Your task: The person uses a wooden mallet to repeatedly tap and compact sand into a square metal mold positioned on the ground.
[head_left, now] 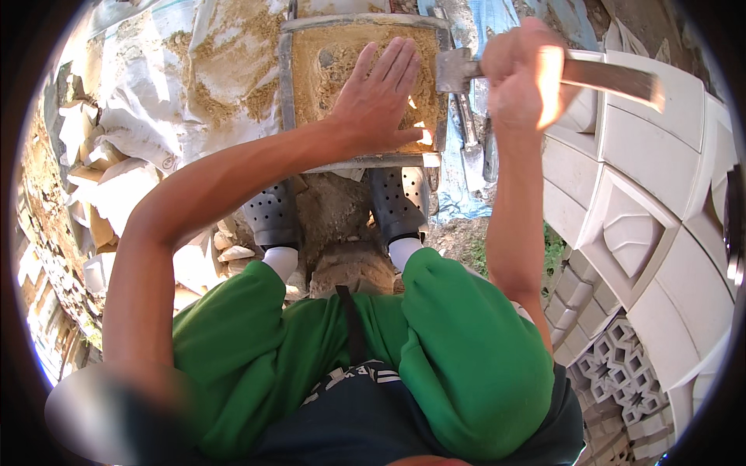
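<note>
My left hand (378, 101) is stretched flat over a framed tray (286, 85), fingers extended and thumb out to the side. Tan, sandy material (330, 54) fills the tray, with a darker, rough grey patch beside my fingers. Whether the palm presses on the surface or hovers just above it, I cannot tell. To the right, my right hand (528, 78) is closed round the handle of a hammer (452, 71). Its metal head points left, over the tray's right rim, and the handle runs out to the right, slightly blurred.
A long metal tool (472, 159) lies on a blue sheet (458, 200) right of the tray. Pale moulded blocks (657, 124) are stacked along the right, with a lattice block (625, 373) lower down. Sand-strewn white sheeting (155, 70) and broken pieces (101, 171) lie left. My dark clogs (273, 213) stand below the tray.
</note>
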A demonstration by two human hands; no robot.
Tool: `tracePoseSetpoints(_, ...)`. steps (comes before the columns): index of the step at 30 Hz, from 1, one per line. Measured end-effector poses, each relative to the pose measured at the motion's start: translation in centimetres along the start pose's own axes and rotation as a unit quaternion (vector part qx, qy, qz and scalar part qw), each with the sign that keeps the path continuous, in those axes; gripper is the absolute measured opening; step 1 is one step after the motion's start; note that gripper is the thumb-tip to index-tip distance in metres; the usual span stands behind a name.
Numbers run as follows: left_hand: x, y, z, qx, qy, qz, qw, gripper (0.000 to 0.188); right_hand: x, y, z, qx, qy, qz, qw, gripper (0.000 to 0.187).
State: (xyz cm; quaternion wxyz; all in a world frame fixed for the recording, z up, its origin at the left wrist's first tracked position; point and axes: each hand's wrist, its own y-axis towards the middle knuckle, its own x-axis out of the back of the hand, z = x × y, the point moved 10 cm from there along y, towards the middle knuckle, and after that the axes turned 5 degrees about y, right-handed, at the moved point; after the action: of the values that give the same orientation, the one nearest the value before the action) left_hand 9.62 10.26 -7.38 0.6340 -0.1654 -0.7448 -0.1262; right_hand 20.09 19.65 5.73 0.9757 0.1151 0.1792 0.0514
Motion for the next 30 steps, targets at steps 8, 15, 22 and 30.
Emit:
tracePoseSetpoints(8,1.5,0.1,-0.5,-0.005,0.001,-0.009,1.0,0.109,0.0,2.1,-4.1,-0.011,0.005,0.061,0.998,0.04)
tracePoseSetpoints(15,0.7,-1.3,-0.7,-0.004,0.0,0.029,1.0,0.11,-2.4,4.2,2.7,0.003,0.07,0.074,0.995,0.042)
tracePoseSetpoints(22,0.6,-1.6,-1.0,-0.019,-0.033,0.005,0.999,0.109,-2.6,3.0,-3.6,-0.01,-0.045,0.08,0.996,0.044)
tracePoseSetpoints(30,1.6,-3.6,-3.3,-0.052,-0.051,0.002,0.997,0.108,-1.1,2.2,-4.2,0.0,-0.031,0.057,0.998,0.042)
